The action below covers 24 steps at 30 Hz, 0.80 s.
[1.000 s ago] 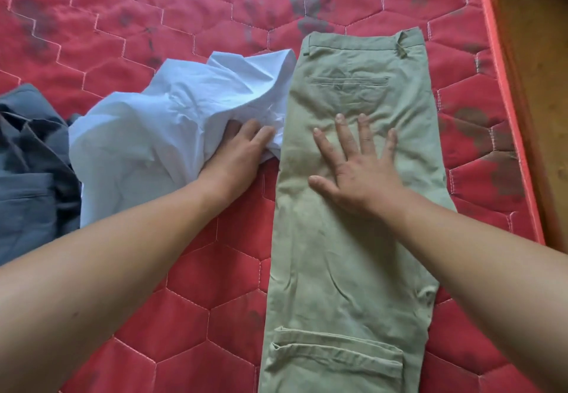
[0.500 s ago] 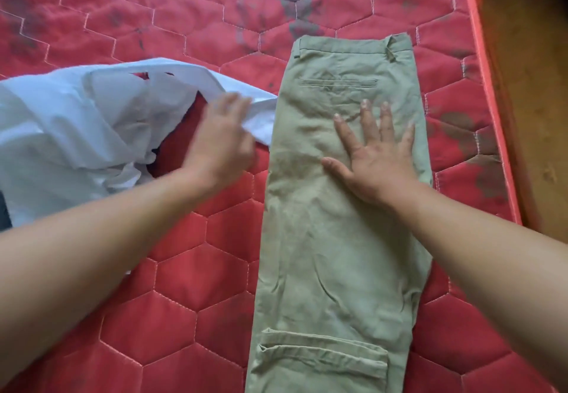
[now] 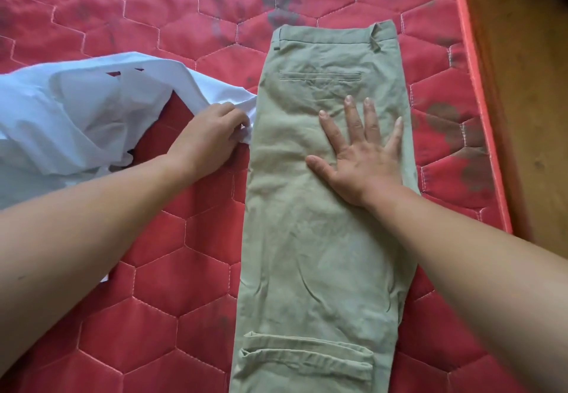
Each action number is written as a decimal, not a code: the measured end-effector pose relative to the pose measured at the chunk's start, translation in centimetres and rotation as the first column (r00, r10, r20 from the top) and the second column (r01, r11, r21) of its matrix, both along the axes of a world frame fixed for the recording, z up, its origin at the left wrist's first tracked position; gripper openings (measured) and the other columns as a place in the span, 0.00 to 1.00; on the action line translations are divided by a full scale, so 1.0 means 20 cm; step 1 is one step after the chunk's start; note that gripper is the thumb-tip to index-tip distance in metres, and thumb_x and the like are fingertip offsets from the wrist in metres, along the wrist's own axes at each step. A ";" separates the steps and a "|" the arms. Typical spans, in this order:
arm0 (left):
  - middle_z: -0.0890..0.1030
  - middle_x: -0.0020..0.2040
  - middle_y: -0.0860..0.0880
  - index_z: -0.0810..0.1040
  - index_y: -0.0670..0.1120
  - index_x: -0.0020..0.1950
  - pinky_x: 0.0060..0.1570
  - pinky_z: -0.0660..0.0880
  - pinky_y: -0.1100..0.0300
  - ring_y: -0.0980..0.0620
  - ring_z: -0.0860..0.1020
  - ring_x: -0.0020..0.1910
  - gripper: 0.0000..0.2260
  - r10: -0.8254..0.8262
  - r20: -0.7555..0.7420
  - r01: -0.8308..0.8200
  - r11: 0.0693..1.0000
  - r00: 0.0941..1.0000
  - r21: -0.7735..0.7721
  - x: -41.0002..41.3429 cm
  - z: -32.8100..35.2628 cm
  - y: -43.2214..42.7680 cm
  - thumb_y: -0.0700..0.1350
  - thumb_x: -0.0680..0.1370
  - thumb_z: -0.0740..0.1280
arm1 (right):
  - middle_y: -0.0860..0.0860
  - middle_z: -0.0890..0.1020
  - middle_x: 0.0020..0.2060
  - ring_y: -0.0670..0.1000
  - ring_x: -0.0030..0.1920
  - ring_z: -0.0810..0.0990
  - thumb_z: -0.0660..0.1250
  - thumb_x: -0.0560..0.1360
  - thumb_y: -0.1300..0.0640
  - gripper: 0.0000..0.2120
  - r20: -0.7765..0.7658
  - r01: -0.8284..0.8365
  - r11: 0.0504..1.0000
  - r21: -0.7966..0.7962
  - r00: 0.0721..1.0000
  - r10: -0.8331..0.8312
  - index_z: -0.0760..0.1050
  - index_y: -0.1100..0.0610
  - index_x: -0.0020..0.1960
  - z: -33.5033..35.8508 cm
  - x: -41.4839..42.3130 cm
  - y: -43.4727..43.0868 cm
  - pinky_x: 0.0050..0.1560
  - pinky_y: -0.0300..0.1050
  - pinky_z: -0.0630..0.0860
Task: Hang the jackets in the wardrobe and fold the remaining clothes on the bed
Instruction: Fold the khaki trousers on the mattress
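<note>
Shifted leftward, the shirt (image 3: pixel 76 122) is lying beside the trousers (image 3: pixel 313 254) on the bed (image 3: pixel 138 300), left hand (image 3: pixel 209 137) pinching its edge, right hand (image 3: pixel 362 159) pressing the trousers flat with spread fingers (image 3: pixel 353 116), ready for folding.

A: Two bare forearms in shot, left forearm (image 3: pixel 92 223) and right forearm (image 3: pixel 476 254), both uncovered to the frame edge.
B: Small dark mark (image 3: pixel 21 277) on the left one, and short trimmed nails on the right hand (image 3: pixel 365 159).
</note>
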<state>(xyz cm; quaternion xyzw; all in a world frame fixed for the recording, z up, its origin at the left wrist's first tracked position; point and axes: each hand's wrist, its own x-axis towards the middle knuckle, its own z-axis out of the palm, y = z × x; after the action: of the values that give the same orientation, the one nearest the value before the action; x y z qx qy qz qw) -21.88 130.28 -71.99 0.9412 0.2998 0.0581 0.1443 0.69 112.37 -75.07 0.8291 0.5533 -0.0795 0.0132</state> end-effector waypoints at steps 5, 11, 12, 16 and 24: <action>0.76 0.45 0.32 0.73 0.34 0.47 0.35 0.71 0.41 0.32 0.76 0.41 0.01 0.058 -0.192 -0.034 0.991 0.980 0.129 -0.04 0.04 0.02 0.31 0.77 0.63 | 0.49 0.38 0.82 0.56 0.80 0.32 0.36 0.72 0.20 0.40 -0.017 -0.001 1.000 -0.031 1.000 0.000 0.38 0.34 0.79 0.01 0.01 0.01 0.70 0.78 0.36; 0.75 0.57 0.31 0.75 0.37 0.61 0.52 0.74 0.37 0.29 0.75 0.56 0.12 0.601 -0.299 -0.560 0.799 0.741 0.219 -0.25 0.18 0.20 0.39 0.79 0.62 | 0.48 0.35 0.81 0.56 0.79 0.29 0.35 0.71 0.20 0.40 -0.034 -0.006 0.998 -0.064 0.999 0.003 0.36 0.34 0.79 0.01 0.01 0.01 0.69 0.79 0.35; 0.75 0.59 0.33 0.75 0.39 0.61 0.54 0.73 0.38 0.31 0.74 0.58 0.13 0.572 -0.237 -0.537 0.820 0.785 0.198 -0.18 0.18 0.15 0.41 0.79 0.61 | 0.48 0.35 0.81 0.56 0.79 0.29 0.35 0.71 0.20 0.40 -0.034 -0.003 0.998 -0.066 0.999 0.001 0.36 0.34 0.79 0.02 0.01 0.01 0.69 0.79 0.35; 0.71 0.71 0.37 0.74 0.42 0.71 0.71 0.64 0.45 0.37 0.67 0.72 0.23 0.183 0.044 -0.185 0.983 0.982 0.024 0.17 0.13 -0.21 0.43 0.76 0.62 | 0.48 0.35 0.81 0.56 0.79 0.29 0.35 0.71 0.20 0.40 -0.043 -0.012 0.997 -0.073 0.999 0.009 0.37 0.35 0.79 0.03 0.01 0.00 0.69 0.79 0.35; 0.57 0.81 0.40 0.63 0.52 0.80 0.78 0.52 0.43 0.40 0.54 0.81 0.27 0.075 -0.219 -0.060 0.995 0.973 0.077 0.29 -0.09 -0.43 0.58 0.81 0.54 | 0.48 0.44 0.83 0.55 0.82 0.38 0.42 0.79 0.31 0.34 -0.025 0.013 1.000 -0.018 1.000 -0.013 0.45 0.40 0.82 0.02 -0.01 -0.01 0.73 0.75 0.38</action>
<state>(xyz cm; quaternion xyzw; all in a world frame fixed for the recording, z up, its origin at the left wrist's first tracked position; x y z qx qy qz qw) -16.13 121.78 -73.75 0.9356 0.3436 -0.0317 0.0750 0.55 112.12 -74.74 0.8315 0.5472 -0.0949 0.0133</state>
